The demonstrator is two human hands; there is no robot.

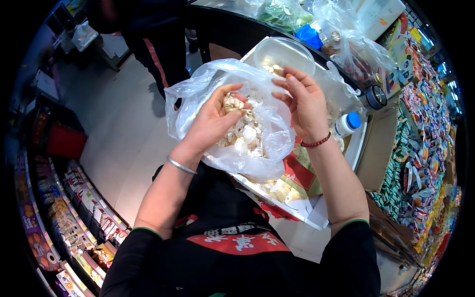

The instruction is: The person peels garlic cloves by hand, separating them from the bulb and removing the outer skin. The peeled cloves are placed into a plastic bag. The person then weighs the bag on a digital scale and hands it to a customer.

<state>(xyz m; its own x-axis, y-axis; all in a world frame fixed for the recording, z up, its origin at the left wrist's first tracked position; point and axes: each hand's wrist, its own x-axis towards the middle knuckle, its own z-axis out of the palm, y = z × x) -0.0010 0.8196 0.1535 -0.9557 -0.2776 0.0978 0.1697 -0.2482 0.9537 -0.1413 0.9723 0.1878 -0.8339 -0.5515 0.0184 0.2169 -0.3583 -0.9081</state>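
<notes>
My left hand (215, 117) holds a garlic bulb (232, 103) between thumb and fingers, above an open clear plastic bag (272, 139). Garlic skins (248, 139) and whitish pieces lie inside the bag. To the right, my right hand (302, 98) is raised with its fingers apart and bent, close to the near rim of a round clear plastic bowl (310, 59). A few peeled garlic cloves (272, 68) lie in that bowl. Whether anything small sits between the right fingertips is hard to see, but nothing shows there.
A white bottle with a blue cap (347, 124) and a dark-lidded jar (375, 97) stand right of my right hand. Bagged produce (285, 16) lies on the far counter. Packaged sweets (419, 159) fill the right side. Snack shelves (89, 208) line the left. A person (157, 48) stands beyond the bag.
</notes>
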